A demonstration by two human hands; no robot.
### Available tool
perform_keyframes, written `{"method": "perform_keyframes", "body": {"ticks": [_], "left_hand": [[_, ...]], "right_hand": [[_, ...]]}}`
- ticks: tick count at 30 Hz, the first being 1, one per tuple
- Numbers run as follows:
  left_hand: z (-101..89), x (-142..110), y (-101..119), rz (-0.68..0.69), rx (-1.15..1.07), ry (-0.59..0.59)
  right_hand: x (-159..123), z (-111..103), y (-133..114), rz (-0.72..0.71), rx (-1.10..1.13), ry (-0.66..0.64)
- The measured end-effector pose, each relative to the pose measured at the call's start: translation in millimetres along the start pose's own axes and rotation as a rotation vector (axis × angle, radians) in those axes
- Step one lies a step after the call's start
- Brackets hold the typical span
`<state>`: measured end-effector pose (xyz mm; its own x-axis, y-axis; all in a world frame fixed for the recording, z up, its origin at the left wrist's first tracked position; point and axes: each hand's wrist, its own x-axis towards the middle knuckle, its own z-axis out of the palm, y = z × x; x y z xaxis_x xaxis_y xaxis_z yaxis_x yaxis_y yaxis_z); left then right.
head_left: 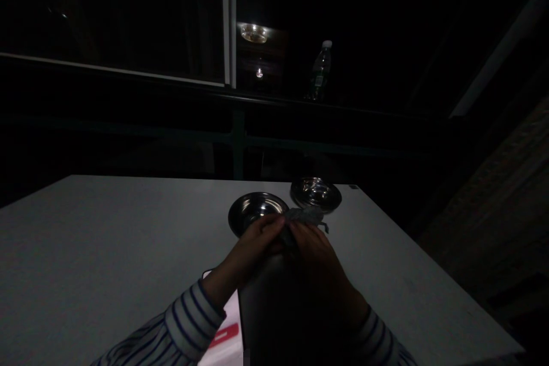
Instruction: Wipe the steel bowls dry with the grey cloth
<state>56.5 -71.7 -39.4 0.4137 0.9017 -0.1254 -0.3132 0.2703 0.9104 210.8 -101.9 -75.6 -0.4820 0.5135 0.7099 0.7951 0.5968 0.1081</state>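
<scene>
The scene is very dark. My left hand (251, 246) and my right hand (315, 249) meet over the top of a dark flat object (274, 309) that stands on the grey table (107, 240). Both hands pinch a small crumpled, shiny piece (305, 215), perhaps a wrapper or foil, at the object's upper edge. I cannot make out what the piece is. Just beyond my fingers sits a steel bowl (253, 209), and a second steel bowl (316, 193) lies behind it to the right. My sleeves are striped.
A white and red item (225, 334) lies under my left forearm. A plastic water bottle (321, 71) stands on a ledge behind the table, near a dim reflected lamp (254, 33). The table's right edge drops off into darkness.
</scene>
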Motion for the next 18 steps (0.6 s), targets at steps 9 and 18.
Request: {"method": "perform_keyframes", "body": {"ticks": [9,18], "left_hand": [[-23.3,-0.2,27.9,0.175,0.296,0.119],[-28.0,2.3,60.3,0.231,0.140,0.026]], "right_hand": [[22.0,-19.9,7.4,0.246,0.169,0.178],[74.6,-32.5,18.1,0.244,0.565,-0.188]]}}
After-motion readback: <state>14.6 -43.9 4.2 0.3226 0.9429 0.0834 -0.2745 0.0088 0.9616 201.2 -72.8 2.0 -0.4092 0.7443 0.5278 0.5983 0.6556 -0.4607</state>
